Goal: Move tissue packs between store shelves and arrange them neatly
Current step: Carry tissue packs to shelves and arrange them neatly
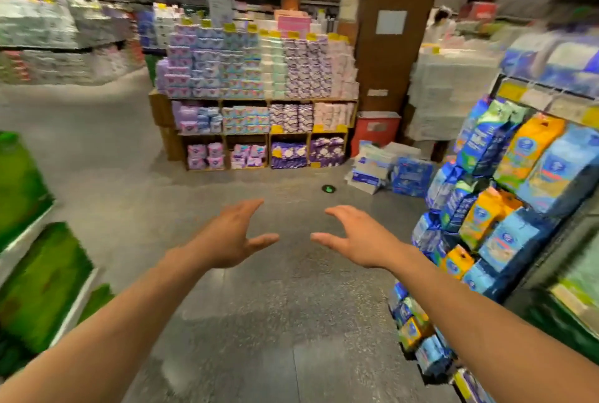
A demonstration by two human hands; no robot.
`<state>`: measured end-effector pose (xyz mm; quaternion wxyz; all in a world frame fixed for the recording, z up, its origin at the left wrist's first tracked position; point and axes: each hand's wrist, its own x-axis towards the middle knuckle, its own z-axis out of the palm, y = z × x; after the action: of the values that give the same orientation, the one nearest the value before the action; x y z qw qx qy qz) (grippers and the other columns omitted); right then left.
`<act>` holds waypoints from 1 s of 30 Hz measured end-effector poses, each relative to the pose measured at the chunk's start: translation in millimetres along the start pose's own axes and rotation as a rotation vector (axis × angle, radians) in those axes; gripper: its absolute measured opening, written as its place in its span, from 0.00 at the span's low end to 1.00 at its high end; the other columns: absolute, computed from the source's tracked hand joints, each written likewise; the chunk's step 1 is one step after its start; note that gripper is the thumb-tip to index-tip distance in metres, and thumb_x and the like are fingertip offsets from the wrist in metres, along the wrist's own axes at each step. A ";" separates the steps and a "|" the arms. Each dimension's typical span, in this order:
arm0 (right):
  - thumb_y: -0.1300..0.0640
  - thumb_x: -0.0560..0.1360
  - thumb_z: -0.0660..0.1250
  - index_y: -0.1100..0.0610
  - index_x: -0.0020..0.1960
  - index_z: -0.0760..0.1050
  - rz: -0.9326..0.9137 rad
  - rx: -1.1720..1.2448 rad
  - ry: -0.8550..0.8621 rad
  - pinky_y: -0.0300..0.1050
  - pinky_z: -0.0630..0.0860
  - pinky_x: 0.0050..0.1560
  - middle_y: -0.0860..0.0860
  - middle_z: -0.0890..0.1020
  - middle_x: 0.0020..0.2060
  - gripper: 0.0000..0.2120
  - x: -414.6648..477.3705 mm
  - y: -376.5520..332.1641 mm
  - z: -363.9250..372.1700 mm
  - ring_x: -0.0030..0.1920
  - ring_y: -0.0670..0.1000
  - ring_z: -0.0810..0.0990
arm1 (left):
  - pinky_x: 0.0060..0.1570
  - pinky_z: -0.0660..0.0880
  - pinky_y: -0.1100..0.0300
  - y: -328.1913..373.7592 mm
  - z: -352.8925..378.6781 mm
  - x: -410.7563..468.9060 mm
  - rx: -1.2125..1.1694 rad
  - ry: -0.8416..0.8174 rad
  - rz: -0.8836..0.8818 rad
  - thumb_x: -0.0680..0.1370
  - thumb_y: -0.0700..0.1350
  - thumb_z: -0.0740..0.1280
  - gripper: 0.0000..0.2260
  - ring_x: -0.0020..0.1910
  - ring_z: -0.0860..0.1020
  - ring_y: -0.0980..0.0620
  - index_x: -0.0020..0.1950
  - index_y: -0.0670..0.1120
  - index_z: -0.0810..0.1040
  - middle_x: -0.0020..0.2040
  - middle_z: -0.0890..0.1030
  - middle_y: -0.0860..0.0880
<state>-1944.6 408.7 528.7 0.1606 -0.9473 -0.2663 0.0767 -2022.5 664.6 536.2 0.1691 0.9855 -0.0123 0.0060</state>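
My left hand (228, 235) and my right hand (355, 235) reach out in front of me over the grey aisle floor, palms facing each other, fingers spread, holding nothing. Straight ahead stands a wooden shelf unit (252, 135) stacked with purple, blue and pink tissue packs (240, 65). Several blue and white packs (392, 169) lie on the floor at its right, near a brown pillar. On my right a rack holds hanging blue and orange packs (505, 175). The view is blurred.
Green packs (39, 279) fill low shelves at my left. A brown pillar (393, 26) rises behind the wooden unit, with a red bin (376, 130) at its foot. More stacked goods line the far left wall. Grey floor (275, 305) stretches between me and the shelves.
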 end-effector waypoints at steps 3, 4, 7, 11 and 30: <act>0.26 0.73 0.56 0.52 0.79 0.61 0.120 0.022 0.059 0.51 0.63 0.76 0.52 0.65 0.78 0.44 68.6 42.2 -25.6 0.77 0.53 0.63 | 0.74 0.60 0.56 -3.7 -13.6 114.5 0.028 -0.055 0.124 0.75 0.69 0.62 0.41 0.77 0.62 0.49 0.82 0.51 0.54 0.80 0.61 0.49; 0.26 0.73 0.56 0.52 0.79 0.62 0.160 0.041 0.085 0.50 0.63 0.76 0.51 0.66 0.78 0.43 88.8 57.5 -33.3 0.77 0.52 0.64 | 0.74 0.60 0.57 -2.8 -15.9 150.4 0.033 -0.065 0.163 0.74 0.70 0.61 0.42 0.77 0.62 0.50 0.82 0.51 0.54 0.80 0.61 0.49; 0.28 0.75 0.58 0.52 0.79 0.62 0.256 0.083 0.119 0.49 0.63 0.76 0.51 0.66 0.77 0.41 148.8 109.5 -47.4 0.77 0.52 0.64 | 0.75 0.59 0.57 -0.3 -10.9 257.4 0.045 -0.105 0.267 0.75 0.70 0.61 0.42 0.78 0.61 0.50 0.82 0.51 0.54 0.81 0.60 0.49; 0.27 0.74 0.57 0.53 0.79 0.62 0.352 0.114 0.162 0.49 0.63 0.76 0.51 0.66 0.77 0.43 239.1 188.2 -56.3 0.77 0.52 0.64 | 0.75 0.61 0.55 5.0 18.6 403.4 0.045 -0.150 0.368 0.75 0.70 0.61 0.41 0.77 0.62 0.49 0.82 0.51 0.53 0.81 0.61 0.49; 0.38 0.80 0.62 0.50 0.77 0.65 0.512 0.224 0.216 0.43 0.66 0.66 0.51 0.68 0.76 0.30 766.8 528.3 -183.6 0.73 0.52 0.68 | 0.74 0.62 0.54 13.8 104.8 1086.8 -0.093 -0.242 0.490 0.75 0.69 0.63 0.40 0.77 0.63 0.49 0.82 0.52 0.55 0.80 0.62 0.51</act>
<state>-999.7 339.9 472.6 0.2668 -0.9628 0.0100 0.0424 -935.7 592.5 459.3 0.2051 0.9379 -0.2704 -0.0715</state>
